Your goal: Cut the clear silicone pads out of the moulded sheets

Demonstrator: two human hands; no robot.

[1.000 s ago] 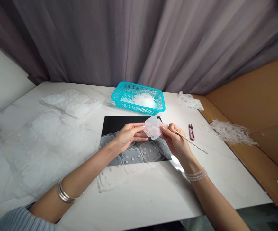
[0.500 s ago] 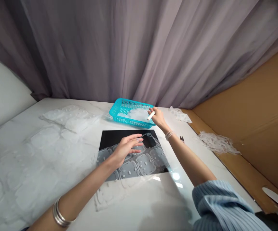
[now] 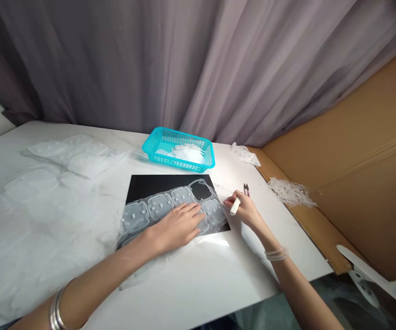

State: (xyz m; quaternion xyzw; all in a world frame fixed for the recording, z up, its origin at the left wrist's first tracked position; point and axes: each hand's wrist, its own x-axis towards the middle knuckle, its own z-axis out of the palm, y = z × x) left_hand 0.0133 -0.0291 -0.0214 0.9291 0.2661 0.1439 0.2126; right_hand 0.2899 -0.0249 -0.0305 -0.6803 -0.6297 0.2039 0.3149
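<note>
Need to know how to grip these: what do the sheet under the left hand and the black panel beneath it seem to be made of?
The moulded sheet looks like translucent silicone or soft plastic, matte, since the black shows through it around its raised pads. The black panel has a smooth, even surface; probably plastic or coated board, though the look leaves that open.

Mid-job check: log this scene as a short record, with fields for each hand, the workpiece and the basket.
left hand: lies flat on the translucent moulded sheet
right hand: grips a white-handled tool, next to thread snips
workpiece: the sheet lies on a black panel; one cell shows black through an opening
basket: turquoise plastic basket beyond the panel, holding white translucent scraps
</note>
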